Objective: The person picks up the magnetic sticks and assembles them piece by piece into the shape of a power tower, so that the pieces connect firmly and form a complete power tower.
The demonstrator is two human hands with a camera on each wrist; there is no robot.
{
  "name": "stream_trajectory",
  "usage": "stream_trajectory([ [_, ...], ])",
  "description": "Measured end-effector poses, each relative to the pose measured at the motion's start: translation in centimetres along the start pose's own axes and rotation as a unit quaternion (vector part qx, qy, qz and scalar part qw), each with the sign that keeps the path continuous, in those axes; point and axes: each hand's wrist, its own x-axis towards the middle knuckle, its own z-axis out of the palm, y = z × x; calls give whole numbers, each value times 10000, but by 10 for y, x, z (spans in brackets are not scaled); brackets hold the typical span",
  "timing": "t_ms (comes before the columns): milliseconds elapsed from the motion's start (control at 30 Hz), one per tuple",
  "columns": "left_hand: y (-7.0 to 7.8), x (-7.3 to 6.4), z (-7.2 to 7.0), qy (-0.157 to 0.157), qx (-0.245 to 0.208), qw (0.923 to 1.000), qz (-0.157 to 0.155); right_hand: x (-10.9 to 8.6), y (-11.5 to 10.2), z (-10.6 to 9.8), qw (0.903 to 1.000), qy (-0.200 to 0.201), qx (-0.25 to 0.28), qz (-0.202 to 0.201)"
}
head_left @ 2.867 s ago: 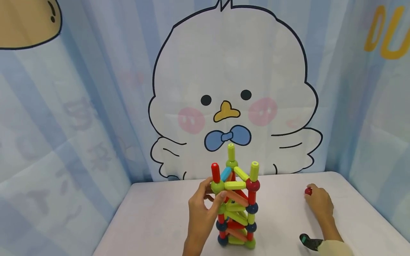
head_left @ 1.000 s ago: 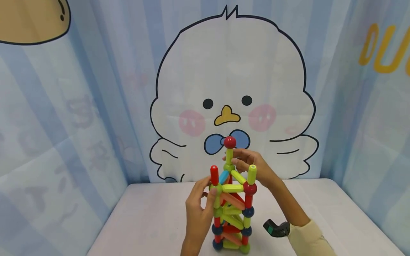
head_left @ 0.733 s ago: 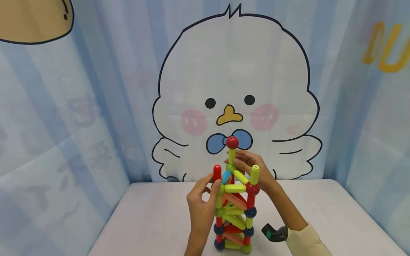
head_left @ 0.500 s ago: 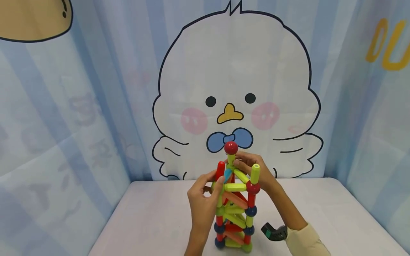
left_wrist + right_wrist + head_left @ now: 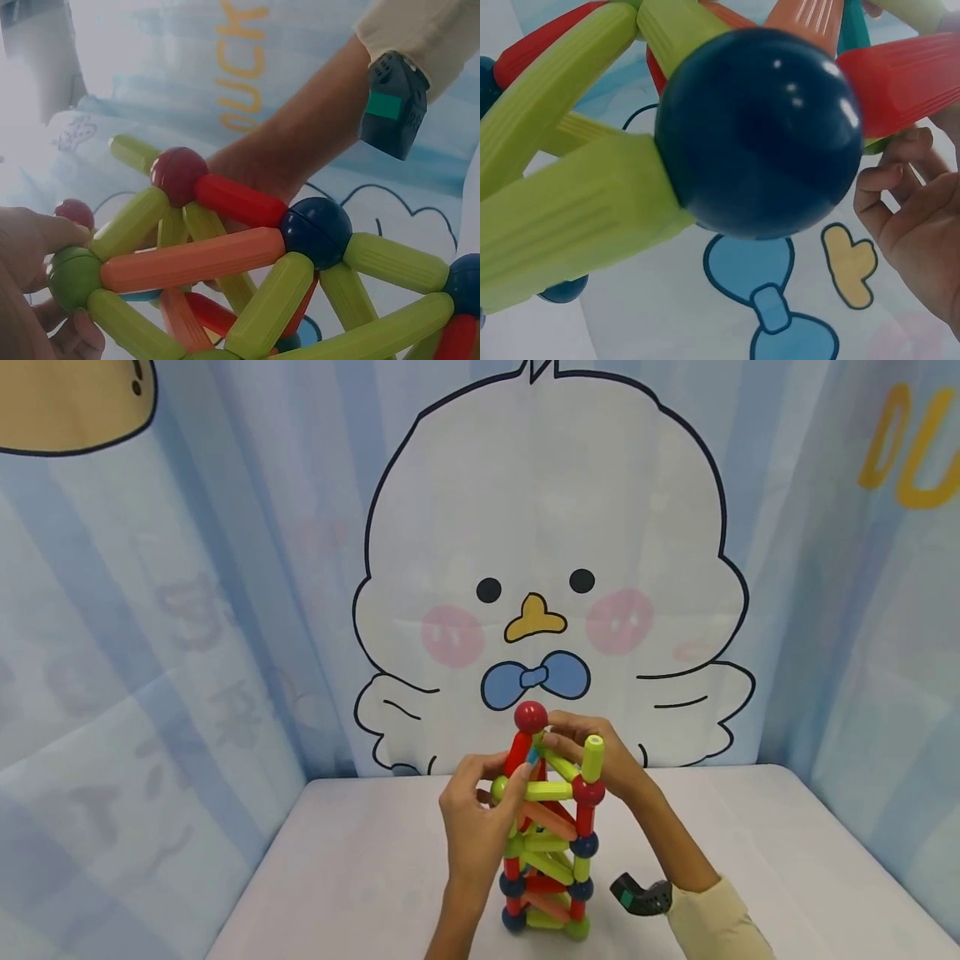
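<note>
A tower of magnetic rods and balls (image 5: pixel 547 842) stands upright on the table in the head view. My left hand (image 5: pixel 472 814) grips its upper left corner, thumb and fingers around the green ball (image 5: pixel 73 277). From there a red rod (image 5: pixel 517 753) leans inward, its upper end at a red ball (image 5: pixel 531 717) on top. Behind the tower, my right hand (image 5: pixel 596 750) pinches the back corner's green rod just under that ball; its fingertips are partly hidden. The right wrist view has a dark blue ball (image 5: pixel 757 135) up close, beside the right hand's curled fingers.
At the right front corner a green rod (image 5: pixel 593 758) stands upright on another red ball (image 5: pixel 588 791). A black wrist camera (image 5: pixel 641 895) sits at the right sleeve. The white table (image 5: pixel 360 860) reaches back to a curtain (image 5: pixel 637 510) with a cartoon duck.
The right hand has brought a red ball from the table's right side onto the back rod. Since then the ball has come down and left, and the red rod has tilted in to meet it.
</note>
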Motion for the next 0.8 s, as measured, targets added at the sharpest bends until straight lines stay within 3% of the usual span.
stream_trajectory([
  [100,-3,0,0,17,25,9999,153,-3,-3,-1,9991,432,32,24],
  [200,-4,-1,0,3,-7,9997,239,-12,-11,-3,9933,1148,79,-114],
  [333,-4,-1,0,-95,-158,9994,287,-33,-22,-3,9798,1759,307,-901],
  [400,-3,0,1,-142,-223,9991,319,-46,-26,0,9755,1806,254,-1228],
  [467,-3,0,1,-142,-283,9987,391,-57,-30,4,9735,1868,-167,-1311],
  [600,-4,0,1,-75,-352,9982,490,-68,-37,16,9666,2095,-1256,-780],
  [700,-4,1,1,-101,-406,9980,465,-67,-41,22,9606,2164,-1632,-609],
  [800,-5,0,1,-180,-433,9981,387,-63,-44,25,9542,2127,-1978,-719],
])
